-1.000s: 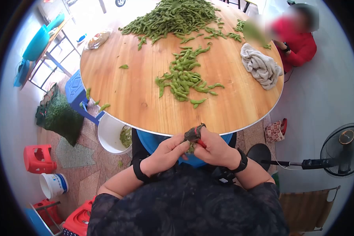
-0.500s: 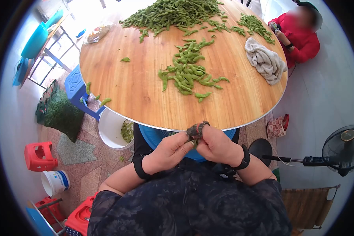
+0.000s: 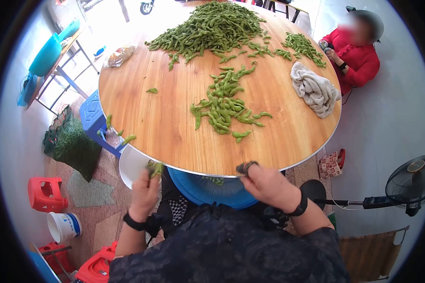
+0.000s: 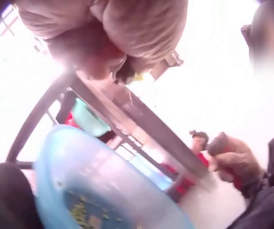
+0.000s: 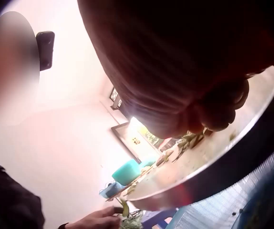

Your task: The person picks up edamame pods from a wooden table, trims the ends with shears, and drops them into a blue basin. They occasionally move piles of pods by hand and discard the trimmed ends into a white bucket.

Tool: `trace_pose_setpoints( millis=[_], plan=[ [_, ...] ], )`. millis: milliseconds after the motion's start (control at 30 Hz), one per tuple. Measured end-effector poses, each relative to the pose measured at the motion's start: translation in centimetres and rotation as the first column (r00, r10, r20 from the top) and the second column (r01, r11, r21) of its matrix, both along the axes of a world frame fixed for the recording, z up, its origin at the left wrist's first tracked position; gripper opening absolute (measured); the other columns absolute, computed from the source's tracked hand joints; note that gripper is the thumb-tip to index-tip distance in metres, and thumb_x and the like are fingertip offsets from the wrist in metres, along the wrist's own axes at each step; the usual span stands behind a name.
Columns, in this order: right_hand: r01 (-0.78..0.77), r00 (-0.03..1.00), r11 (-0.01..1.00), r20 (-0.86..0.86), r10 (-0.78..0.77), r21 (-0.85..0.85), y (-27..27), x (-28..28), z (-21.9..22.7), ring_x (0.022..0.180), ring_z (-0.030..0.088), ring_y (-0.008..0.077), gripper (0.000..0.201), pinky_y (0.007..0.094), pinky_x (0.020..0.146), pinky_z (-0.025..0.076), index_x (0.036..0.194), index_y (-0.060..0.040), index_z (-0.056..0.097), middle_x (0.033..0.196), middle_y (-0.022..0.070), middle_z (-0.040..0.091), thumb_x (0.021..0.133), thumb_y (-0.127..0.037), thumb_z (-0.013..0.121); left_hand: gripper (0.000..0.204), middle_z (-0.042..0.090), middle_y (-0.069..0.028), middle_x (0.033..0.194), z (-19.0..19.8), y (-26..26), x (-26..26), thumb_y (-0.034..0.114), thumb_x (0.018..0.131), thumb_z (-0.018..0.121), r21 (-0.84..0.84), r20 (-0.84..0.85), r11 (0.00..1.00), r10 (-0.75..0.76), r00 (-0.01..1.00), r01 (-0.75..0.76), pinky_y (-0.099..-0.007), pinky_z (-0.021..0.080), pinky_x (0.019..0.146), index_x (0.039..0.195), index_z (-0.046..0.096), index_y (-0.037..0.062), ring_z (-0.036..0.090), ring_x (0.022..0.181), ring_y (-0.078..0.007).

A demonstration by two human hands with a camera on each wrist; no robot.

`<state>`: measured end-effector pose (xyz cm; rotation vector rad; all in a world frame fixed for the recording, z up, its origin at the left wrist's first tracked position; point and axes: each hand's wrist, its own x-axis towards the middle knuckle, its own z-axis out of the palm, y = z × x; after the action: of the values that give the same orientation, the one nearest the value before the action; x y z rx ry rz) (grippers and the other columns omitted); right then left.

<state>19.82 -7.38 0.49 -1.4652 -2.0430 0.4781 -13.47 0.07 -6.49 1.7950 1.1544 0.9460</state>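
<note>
My left hand (image 3: pixel 145 191) is over the white bucket at the left, pinching a green pod husk (image 3: pixel 157 169) with curled fingers. A bit of it shows yellow-green below the fingers in the left wrist view. My right hand (image 3: pixel 269 186) is curled at the table's near edge, a dark wrap (image 3: pixel 246 167) round one digit. Under that fist a small red thing (image 4: pixel 236 181) shows in the left wrist view; its kind I cannot tell. Between the hands, below the edge, sits a blue basin (image 3: pixel 193 191) with green beans. A loose group of edamame pods (image 3: pixel 224 101) lies before me.
A large heap of pods (image 3: pixel 212 30) covers the back of the round wooden table (image 3: pixel 146 118). A crumpled cloth (image 3: pixel 314 89) lies at its right, near a person in red (image 3: pixel 359 61). The white bucket (image 3: pixel 130 167) and a blue stool (image 3: pixel 93 118) stand left, a fan (image 3: pixel 408 181) right.
The hands were together at the table edge, fingers meeting on a green pod. Now they are apart: the left has swung left to the bucket with green husk, the right stays near the edge.
</note>
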Motion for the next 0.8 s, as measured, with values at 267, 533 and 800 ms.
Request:
trace_pose_setpoints(
  millis=[267, 533, 800],
  plan=[
    [0.072, 0.955, 0.993, 0.281, -0.095, 0.090, 7.5, 2.0, 1.4, 0.073, 0.060, 0.0367, 0.014, 0.0445, 0.060, 0.049, 0.097, -0.0026, 0.050, 0.083, 0.0175, 0.057, 0.084, -0.007, 0.054, 0.037, 0.055, -0.0036, 0.082, -4.1, 1.1, -8.0, 0.003, 0.093, 0.047, 0.011, -0.236, 0.933, 0.352, 0.906, -0.360, -0.0221, 0.048, 0.062, 0.129, 0.042, -0.0019, 0.055, 0.069, -0.0090],
    [0.192, 0.969, 0.979, 0.144, -0.201, 0.075, 8.1, 1.6, 1.3, 0.076, 0.061, 0.0373, 0.014, 0.0447, 0.063, 0.049, 0.097, -0.0026, 0.049, 0.087, 0.0202, 0.058, 0.085, -0.007, 0.055, 0.019, 0.062, -0.0038, 0.086, 5.0, -0.3, 3.2, 0.014, 0.097, 0.050, -0.366, 0.298, 0.927, 0.037, 0.954, 0.079, -0.0227, 0.049, 0.067, 0.107, 0.057, -0.0008, 0.059, 0.074, -0.0085],
    [0.106, 0.941, 0.994, -0.319, -0.109, -0.027, 4.0, -3.7, 1.3, 0.069, 0.063, 0.0352, 0.025, 0.0415, 0.059, 0.048, 0.102, 0.0024, 0.048, 0.077, 0.0192, 0.062, 0.087, -0.014, 0.059, 0.031, 0.061, -0.0090, 0.110, 4.4, 0.3, 13.9, 0.019, 0.102, 0.040, -0.387, 0.718, 0.688, -0.194, 0.669, 0.614, -0.0275, 0.049, 0.086, 0.123, 0.051, -0.0009, 0.060, 0.097, -0.0124]
  ],
)
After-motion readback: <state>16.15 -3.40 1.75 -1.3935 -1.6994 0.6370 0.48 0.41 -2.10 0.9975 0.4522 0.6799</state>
